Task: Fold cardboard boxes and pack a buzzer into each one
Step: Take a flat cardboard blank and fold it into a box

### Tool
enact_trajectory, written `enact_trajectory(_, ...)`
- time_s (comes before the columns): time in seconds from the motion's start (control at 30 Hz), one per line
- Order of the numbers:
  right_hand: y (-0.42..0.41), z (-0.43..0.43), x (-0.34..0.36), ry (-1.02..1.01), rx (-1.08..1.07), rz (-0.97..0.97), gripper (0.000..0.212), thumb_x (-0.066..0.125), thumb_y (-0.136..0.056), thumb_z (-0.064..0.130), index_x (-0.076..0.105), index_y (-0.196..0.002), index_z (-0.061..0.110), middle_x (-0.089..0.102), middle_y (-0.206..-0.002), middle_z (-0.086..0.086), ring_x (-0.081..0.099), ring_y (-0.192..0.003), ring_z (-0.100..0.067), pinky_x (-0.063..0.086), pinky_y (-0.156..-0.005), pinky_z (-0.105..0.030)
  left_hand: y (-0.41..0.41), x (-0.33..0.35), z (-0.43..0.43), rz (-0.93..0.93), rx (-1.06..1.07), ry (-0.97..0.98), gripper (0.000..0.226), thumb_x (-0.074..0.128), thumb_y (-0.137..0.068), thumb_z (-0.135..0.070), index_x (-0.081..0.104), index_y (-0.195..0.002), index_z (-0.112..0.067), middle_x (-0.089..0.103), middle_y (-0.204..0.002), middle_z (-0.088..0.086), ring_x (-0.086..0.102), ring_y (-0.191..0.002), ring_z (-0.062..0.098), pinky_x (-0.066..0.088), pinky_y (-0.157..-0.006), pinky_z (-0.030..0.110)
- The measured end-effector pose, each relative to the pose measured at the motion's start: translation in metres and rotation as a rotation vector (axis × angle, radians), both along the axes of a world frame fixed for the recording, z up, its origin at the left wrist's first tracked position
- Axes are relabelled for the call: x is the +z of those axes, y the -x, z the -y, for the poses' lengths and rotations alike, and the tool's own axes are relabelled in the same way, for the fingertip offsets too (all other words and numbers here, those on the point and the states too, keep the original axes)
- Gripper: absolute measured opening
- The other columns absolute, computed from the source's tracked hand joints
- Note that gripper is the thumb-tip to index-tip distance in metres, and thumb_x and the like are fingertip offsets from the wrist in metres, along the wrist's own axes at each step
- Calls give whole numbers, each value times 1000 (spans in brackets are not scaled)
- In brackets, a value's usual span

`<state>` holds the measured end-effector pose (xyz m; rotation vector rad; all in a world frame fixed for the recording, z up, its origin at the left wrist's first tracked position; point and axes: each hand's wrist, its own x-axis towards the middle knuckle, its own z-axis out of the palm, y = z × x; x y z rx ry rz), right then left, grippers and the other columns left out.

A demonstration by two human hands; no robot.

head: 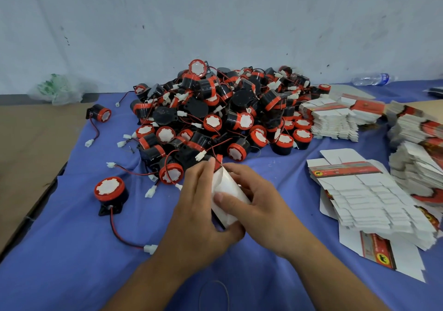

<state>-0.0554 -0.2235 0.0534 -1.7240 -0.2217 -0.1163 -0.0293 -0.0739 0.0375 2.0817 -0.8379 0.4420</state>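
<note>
Both hands grip a small white cardboard box (231,190) just above the blue cloth, near the front of the buzzer heap. My left hand (199,205) wraps its left side and underside. My right hand (254,200) covers its right side, thumb pressed on the white top face. A red and black edge shows at the box's far end. Behind it lies a big pile of black and red buzzers (223,114) with red-black wires and white plugs. A single buzzer (109,194) stands left of my hands, its wire trailing toward me.
Stacks of flat unfolded boxes (374,198) lie to the right, with more stacks (330,119) behind them. Another loose buzzer (100,114) sits at the far left of the blue cloth (72,250). A plastic bag (57,90) and a water bottle (374,79) lie by the wall.
</note>
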Motion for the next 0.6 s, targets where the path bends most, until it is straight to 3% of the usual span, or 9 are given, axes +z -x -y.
enact_trajectory(0.1,1,-6,-3,128,-52,100,40,60,-100,22,53,-138,33,67,-119,11,64,-111,-11,56,-89,-33,0,0,1,15,35,-37,103,64,-73,-54,19,-153,-8,26,-143,-8,27,-132,-3,24,-103,2)
enact_trajectory(0.2,1,-9,-7,193,-112,111,46,53,-104,24,44,-148,30,63,-132,10,57,-123,-7,50,-100,-35,0,2,2,37,53,-40,102,63,-73,-54,22,-152,-5,30,-138,-8,34,-127,3,32,-102,12)
enact_trajectory(0.47,-1,-8,-10,277,-23,87,53,45,-106,23,28,-155,34,37,-151,18,33,-139,4,35,-112,-22,-1,1,-2,44,37,-20,94,64,-73,-46,29,-149,-3,35,-137,-6,31,-127,-4,25,-106,4)
enact_trajectory(0.53,0,-6,-14,407,19,128,53,41,-107,27,24,-157,31,29,-156,14,26,-145,-7,30,-117,-32,-3,0,-3,23,2,-17,91,63,-72,-42,26,-148,-8,35,-139,-7,30,-129,-6,25,-106,4)
enact_trajectory(0.6,0,-6,-14,401,25,142,51,39,-107,29,28,-156,29,29,-157,13,24,-147,-11,28,-119,-37,-5,-1,-3,28,-6,-19,90,64,-72,-42,28,-146,-5,36,-140,-6,29,-131,-7,25,-107,5)
